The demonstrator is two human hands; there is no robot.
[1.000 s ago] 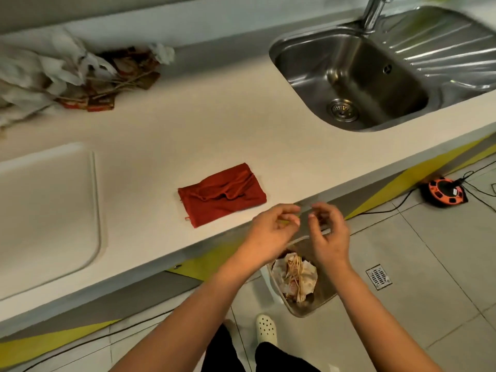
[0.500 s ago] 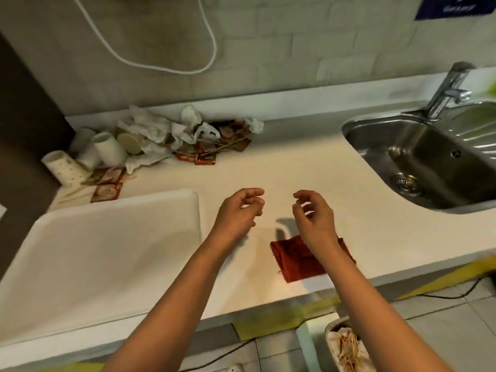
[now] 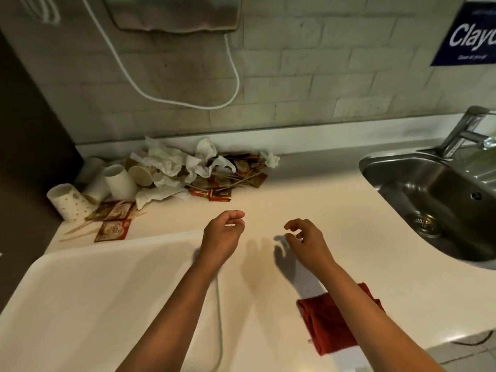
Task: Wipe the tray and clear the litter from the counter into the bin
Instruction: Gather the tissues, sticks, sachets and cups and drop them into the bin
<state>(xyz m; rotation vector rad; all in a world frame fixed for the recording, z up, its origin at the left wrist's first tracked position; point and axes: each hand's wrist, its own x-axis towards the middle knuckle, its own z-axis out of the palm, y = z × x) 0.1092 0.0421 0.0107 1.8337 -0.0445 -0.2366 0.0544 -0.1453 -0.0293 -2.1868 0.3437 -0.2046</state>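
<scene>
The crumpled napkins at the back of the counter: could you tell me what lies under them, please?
Under the crumpled napkins show red-brown sachets and thin wooden sticks. Whatever lies deeper in the heap is covered.

Red cloth rag [image 3: 332, 323], shiny metal sink [image 3: 418, 189]

Two hands [image 3: 222, 234], one red cloth [image 3: 332, 326], one white tray [image 3: 80, 304], one sink [image 3: 429, 200], four paper cups [image 3: 119, 182].
</scene>
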